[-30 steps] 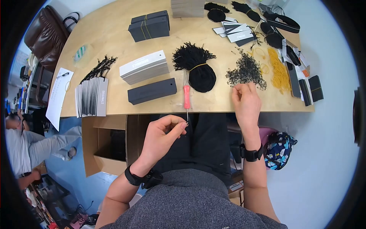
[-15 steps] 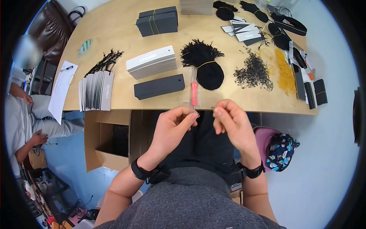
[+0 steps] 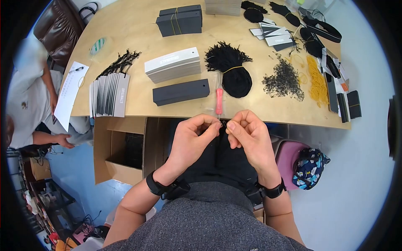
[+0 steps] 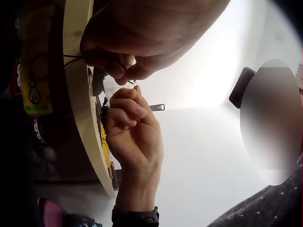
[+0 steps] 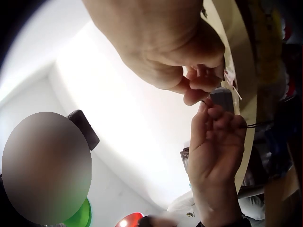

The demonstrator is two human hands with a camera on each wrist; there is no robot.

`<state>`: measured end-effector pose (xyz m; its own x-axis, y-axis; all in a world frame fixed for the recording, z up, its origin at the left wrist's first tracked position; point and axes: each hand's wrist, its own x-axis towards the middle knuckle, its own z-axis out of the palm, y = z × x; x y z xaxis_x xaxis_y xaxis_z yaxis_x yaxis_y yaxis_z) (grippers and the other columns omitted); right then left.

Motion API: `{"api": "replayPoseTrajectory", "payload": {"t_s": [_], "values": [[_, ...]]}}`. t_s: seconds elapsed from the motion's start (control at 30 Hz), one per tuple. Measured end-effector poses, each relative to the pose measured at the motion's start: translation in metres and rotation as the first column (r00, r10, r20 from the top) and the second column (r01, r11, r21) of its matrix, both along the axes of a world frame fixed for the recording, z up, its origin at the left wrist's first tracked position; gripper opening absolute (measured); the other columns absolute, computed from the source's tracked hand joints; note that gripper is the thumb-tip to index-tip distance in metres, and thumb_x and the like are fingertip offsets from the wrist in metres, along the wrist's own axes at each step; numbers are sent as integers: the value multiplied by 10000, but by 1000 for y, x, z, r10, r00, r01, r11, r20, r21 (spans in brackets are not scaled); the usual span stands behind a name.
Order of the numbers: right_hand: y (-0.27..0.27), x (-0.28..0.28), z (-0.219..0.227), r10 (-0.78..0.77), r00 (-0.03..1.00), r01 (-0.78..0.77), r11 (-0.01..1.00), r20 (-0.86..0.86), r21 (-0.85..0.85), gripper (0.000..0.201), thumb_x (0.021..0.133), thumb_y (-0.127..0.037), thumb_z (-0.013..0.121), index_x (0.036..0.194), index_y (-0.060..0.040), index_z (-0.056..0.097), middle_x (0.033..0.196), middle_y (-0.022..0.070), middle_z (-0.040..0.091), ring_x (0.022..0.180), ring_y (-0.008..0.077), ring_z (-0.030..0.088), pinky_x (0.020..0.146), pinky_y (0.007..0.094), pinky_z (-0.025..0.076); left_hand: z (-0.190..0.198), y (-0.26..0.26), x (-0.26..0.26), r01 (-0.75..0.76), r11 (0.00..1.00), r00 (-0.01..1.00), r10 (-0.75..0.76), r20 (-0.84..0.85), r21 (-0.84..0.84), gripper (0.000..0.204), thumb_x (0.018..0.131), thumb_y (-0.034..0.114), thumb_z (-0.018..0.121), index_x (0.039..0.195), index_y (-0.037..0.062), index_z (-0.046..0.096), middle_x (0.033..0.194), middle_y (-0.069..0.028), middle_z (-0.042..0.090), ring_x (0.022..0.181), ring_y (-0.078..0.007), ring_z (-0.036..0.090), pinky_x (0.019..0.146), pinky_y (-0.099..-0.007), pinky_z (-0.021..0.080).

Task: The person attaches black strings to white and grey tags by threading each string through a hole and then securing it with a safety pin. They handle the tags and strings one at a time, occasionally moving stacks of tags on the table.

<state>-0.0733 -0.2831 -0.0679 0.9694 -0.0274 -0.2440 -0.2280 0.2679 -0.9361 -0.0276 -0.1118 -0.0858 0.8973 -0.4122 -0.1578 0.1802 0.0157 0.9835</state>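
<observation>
Black cord [image 4: 73,60] | hands [image 3: 190,144] nearly closed, pinching cord and part-hidden pin [image 4: 135,84] | screwdriver [image 3: 219,101], tags [image 3: 173,66] beyond

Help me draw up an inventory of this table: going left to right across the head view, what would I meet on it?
Paper, fanned tags, white stack, black cord bundle, small pins, yellow bands.

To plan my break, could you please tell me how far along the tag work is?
The corded tags, front left, look done. The left hand holds a thin black cord; the right hand pinches what looks like a small pin. The white tag stack, black cord bundle and pin pile suggest plenty is left.
</observation>
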Motion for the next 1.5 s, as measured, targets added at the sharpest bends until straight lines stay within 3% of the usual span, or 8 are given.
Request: {"api": "replayPoseTrajectory", "payload": {"t_s": [0.5, 0.6, 0.67, 0.87, 1.1, 1.2, 1.27, 1.5], "values": [[0, 0, -3, 33, 999, -34, 998, -21, -43, 153, 1001, -134, 602, 1027, 6, 545, 828, 38, 618, 627, 66, 564, 582, 198, 446, 0, 2, 0, 17, 999, 999, -18, -29, -38, 149, 959, 125, 662, 1002, -12, 705, 829, -17, 679, 760, -60, 592, 687, -210, 469], [-2, -3, 3, 17, 999, -10, 985, 42, -173, 140, 978, -104, 626, 1048, 10, 582, 840, 43, 612, 653, 78, 582, 577, 216, 449, 0, 4, 0, 40, 998, 997, -43, -60, -53, 155, 962, 128, 660, 1010, -13, 703, 828, -18, 676, 761, -61, 585, 693, -210, 465], [-6, -2, 5, 105, 941, 119, 785, 321, -608, 135, 932, -71, 666, 1047, -14, 626, 871, 56, 591, 687, 113, 604, 588, 251, 468, 1, 4, 0, 50, 997, 995, -55, -79, -64, 155, 963, 124, 658, 1013, -15, 701, 825, -18, 674, 764, -62, 581, 700, -211, 463], [-11, 1, 15, 280, 879, 149, 609, 386, -779, 142, 866, -49, 704, 997, -52, 650, 902, 90, 563, 704, 250, 629, 613, 342, 506, 4, 4, 0, 89, 996, 995, -89, -42, -2, 155, 957, 125, 667, 1028, -8, 702, 829, -6, 675, 771, -55, 587, 694, -209, 465], [-8, 3, 11, 334, 859, 158, 547, 387, -822, 145, 792, -12, 715, 881, -55, 609, 854, 78, 540, 691, 267, 611, 598, 362, 499, 2, 4, -2, 104, 994, 995, -103, -12, 16, 146, 960, 108, 656, 1034, -11, 697, 864, -3, 675, 795, -57, 598, 719, -209, 473], [-7, 5, 10, 378, 793, 271, 481, 477, -834, 167, 744, -5, 720, 850, -58, 602, 835, 74, 530, 661, 254, 591, 576, 346, 489, -2, 5, -2, 139, 990, 990, -140, -34, -34, 148, 966, 97, 645, 1053, -13, 691, 909, -15, 677, 838, -62, 602, 749, -210, 474], [-8, 4, 11, 377, 783, 299, 470, 495, -831, 171, 720, -4, 729, 826, -60, 607, 825, 68, 520, 633, 229, 572, 559, 330, 479, 3, 3, -3, 69, 969, 974, -117, -194, -238, 148, 966, 87, 641, 1068, -12, 681, 928, -24, 671, 869, -72, 604, 770, -217, 474], [-9, 10, 16, 294, 796, 313, 550, 530, -774, 184, 691, 18, 730, 822, -57, 625, 805, 65, 502, 628, 205, 561, 554, 330, 473, -10, 22, -2, 96, 966, 967, -148, -206, -241, 133, 967, 97, 646, 1046, -4, 682, 904, -11, 661, 851, -74, 590, 768, -226, 478]]}}
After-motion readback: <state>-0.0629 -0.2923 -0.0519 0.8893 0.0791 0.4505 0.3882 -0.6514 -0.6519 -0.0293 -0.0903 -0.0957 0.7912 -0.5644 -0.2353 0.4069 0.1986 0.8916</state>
